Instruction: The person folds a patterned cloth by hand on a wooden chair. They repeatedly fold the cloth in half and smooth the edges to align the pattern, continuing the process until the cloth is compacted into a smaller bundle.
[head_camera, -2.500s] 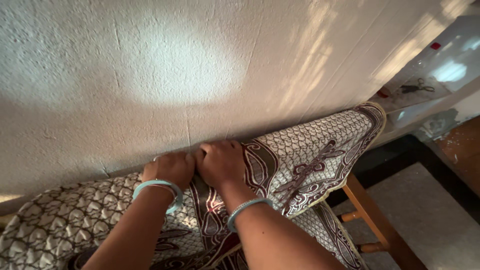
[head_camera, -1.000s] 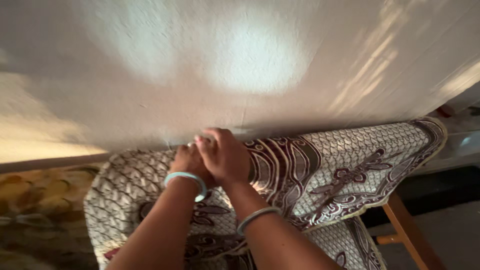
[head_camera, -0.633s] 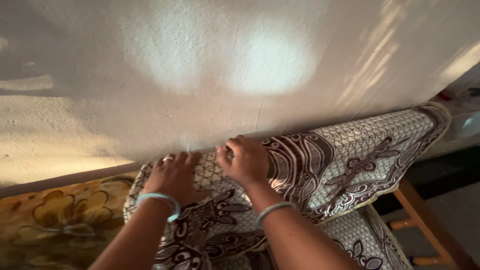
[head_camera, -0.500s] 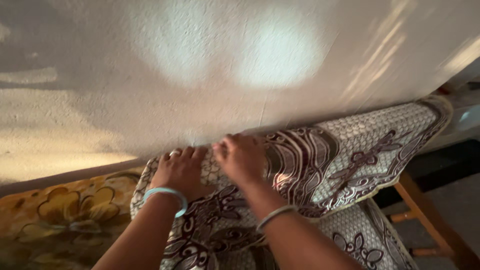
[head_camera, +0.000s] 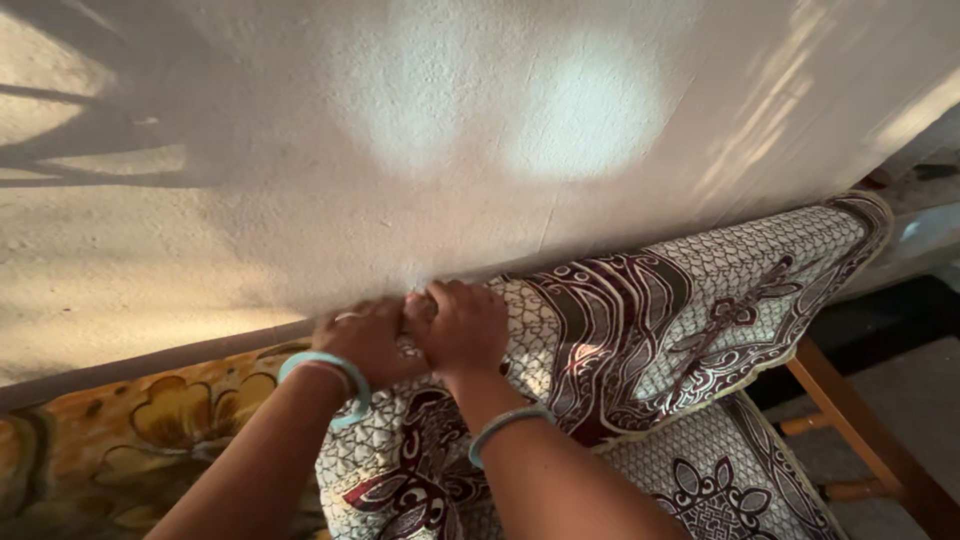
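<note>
A patterned cloth (head_camera: 690, 320) in white, maroon and brown lies along the foot of a rough white wall (head_camera: 450, 140). My left hand (head_camera: 365, 340) and my right hand (head_camera: 465, 325) are side by side at the cloth's far edge against the wall, fingers curled into the fabric. Both hands grip the cloth where it meets the wall. Each wrist wears a light blue bangle. The fingertips are partly hidden in the folds.
An orange and yellow floral cover (head_camera: 130, 440) shows at the lower left under the patterned cloth. A wooden frame leg (head_camera: 860, 440) stands at the lower right above a dark and grey floor (head_camera: 900, 380).
My hands, spread apart half a second ago, have come back together at the cloth's edge by the wall. More of the floral cover shows on the left than before.
</note>
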